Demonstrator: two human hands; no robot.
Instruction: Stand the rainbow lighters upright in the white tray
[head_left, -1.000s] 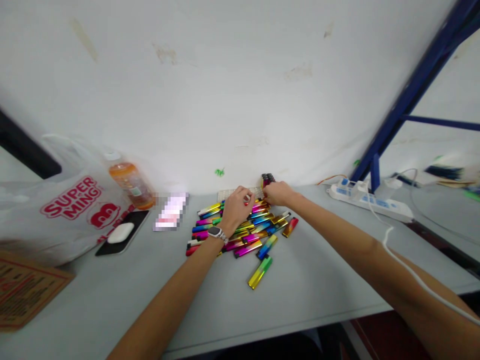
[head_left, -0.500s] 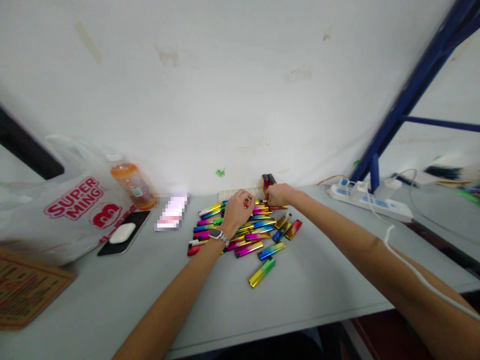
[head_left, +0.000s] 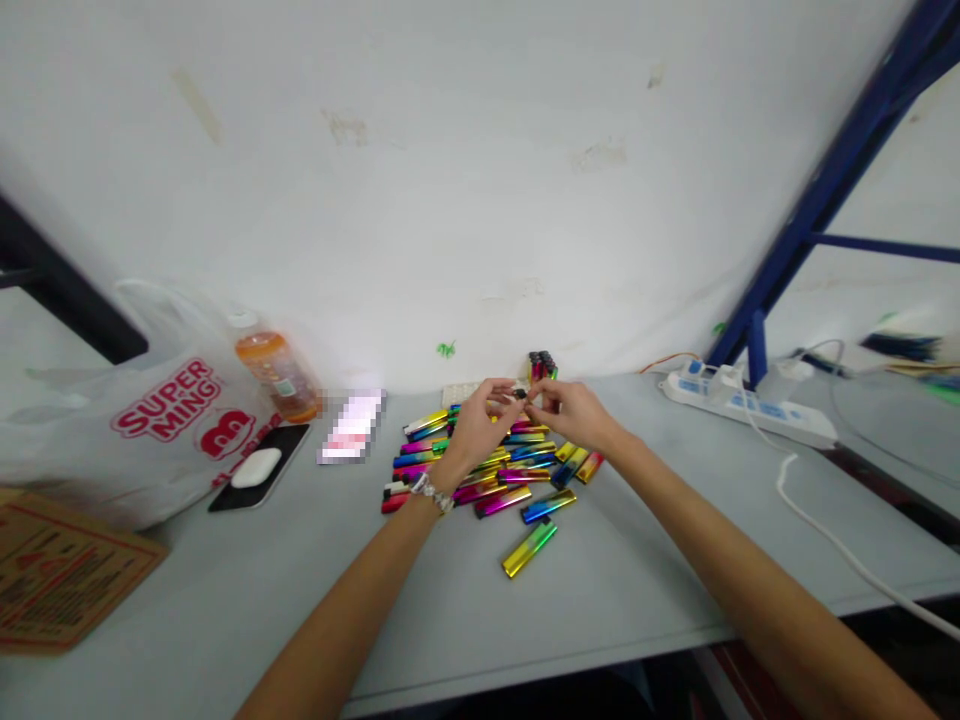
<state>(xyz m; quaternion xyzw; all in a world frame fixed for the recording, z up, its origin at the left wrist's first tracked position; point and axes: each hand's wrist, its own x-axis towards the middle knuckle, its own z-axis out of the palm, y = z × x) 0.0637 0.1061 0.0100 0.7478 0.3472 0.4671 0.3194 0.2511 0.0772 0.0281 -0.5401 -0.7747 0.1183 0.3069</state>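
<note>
My left hand [head_left: 480, 425], with a metal-band watch at the wrist, is closed over a pile of shiny coloured lighters [head_left: 491, 490]. Its fingers hold a lighter whose dark top [head_left: 520, 394] shows at the fingertips; its body is hidden. My right hand [head_left: 576, 412] meets it there, thumb and forefinger pinched together; anything between them is too small to make out. Behind the hands a small group of lighters [head_left: 541, 366] stands upright with dark tops up. A pale, textured strip [head_left: 456, 394] lies along the wall. One yellow-green lighter [head_left: 529, 548] lies nearest the front edge.
To the left are a white plastic bag [head_left: 150, 470], an orange drink bottle [head_left: 279, 372], a phone with a white case on it [head_left: 259, 467], a blurred-out lit screen [head_left: 351, 427] and a cardboard box [head_left: 71, 570]. A power strip [head_left: 750, 405] with cables lies right, beside a blue frame [head_left: 817, 190].
My right hand has moved left and nearer, away from the upright lighters, to meet my left hand's fingertips. My left hand has turned slightly, and a dark lighter top now shows between them.
</note>
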